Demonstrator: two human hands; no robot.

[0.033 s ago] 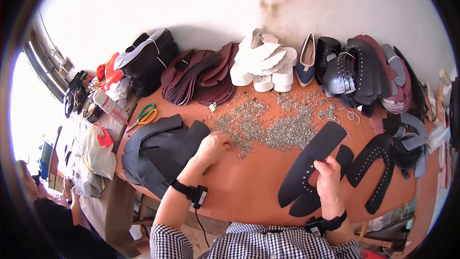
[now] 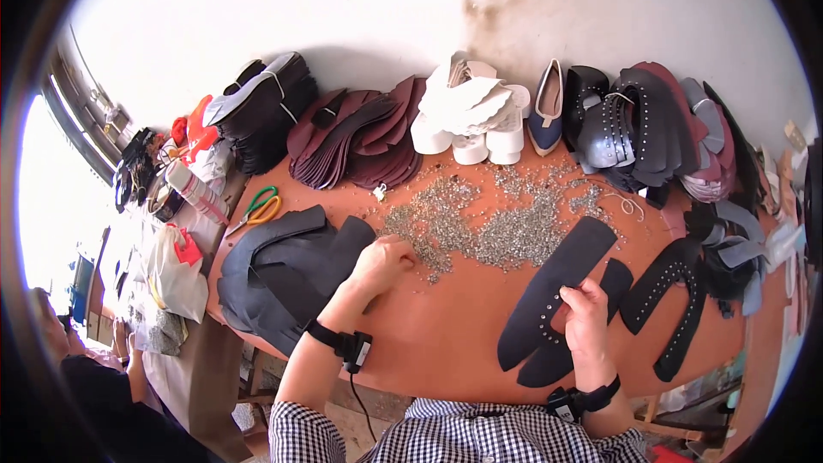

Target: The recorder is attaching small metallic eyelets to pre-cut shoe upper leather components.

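Note:
My right hand (image 2: 587, 319) grips a long black leather strip (image 2: 561, 279) dotted with small metal studs, and holds it flat on the orange table (image 2: 446, 334) over another black piece. My left hand (image 2: 383, 262) rests at the near edge of a wide scatter of small silver studs (image 2: 484, 227). Its fingers curl down onto them and the fingertips are hidden. Both wrists wear black bands.
A stack of dark leather cut-outs (image 2: 279, 279) lies left of my left hand. Black studded pieces (image 2: 677, 296) lie to the right. Along the wall stand maroon cut-outs (image 2: 360, 141), white soles (image 2: 467, 116), a blue flat shoe (image 2: 546, 111) and dark uppers (image 2: 643, 124). Green-handled scissors (image 2: 257, 206) lie at the far left. A person (image 2: 51, 334) sits at the lower left.

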